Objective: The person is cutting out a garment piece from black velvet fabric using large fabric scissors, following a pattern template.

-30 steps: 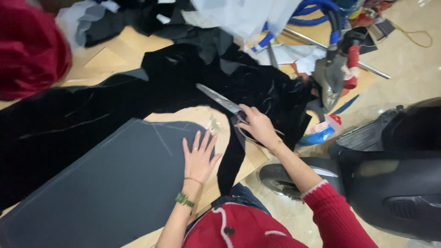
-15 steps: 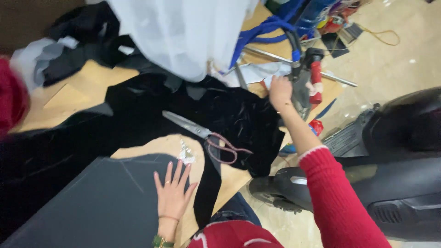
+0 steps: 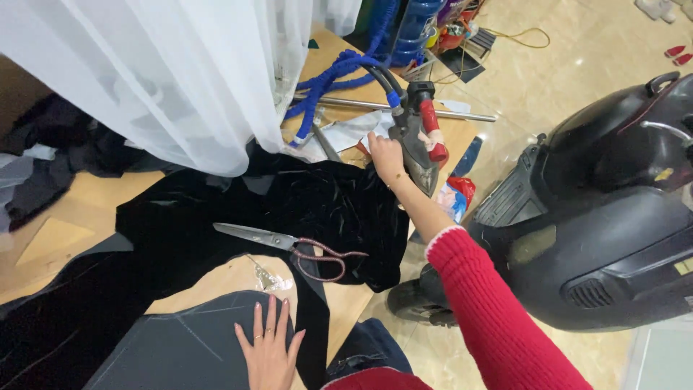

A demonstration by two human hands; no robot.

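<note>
Right hand (image 3: 385,155) was way out at the table's far edge, fingers touching the steam iron (image 3: 417,144), grip unclear, its long body pointing back toward you; your left hand (image 3: 268,352) lay open, flat on grey fabric (image 3: 180,347)

A glossy beige tiled floor (image 3: 577,65) is seen on the right, with overhead light reflected in it. A black scooter (image 3: 599,217) is parked there. A sheer white curtain (image 3: 166,72) is hung over the wooden worktable (image 3: 79,202) on the left.
</note>
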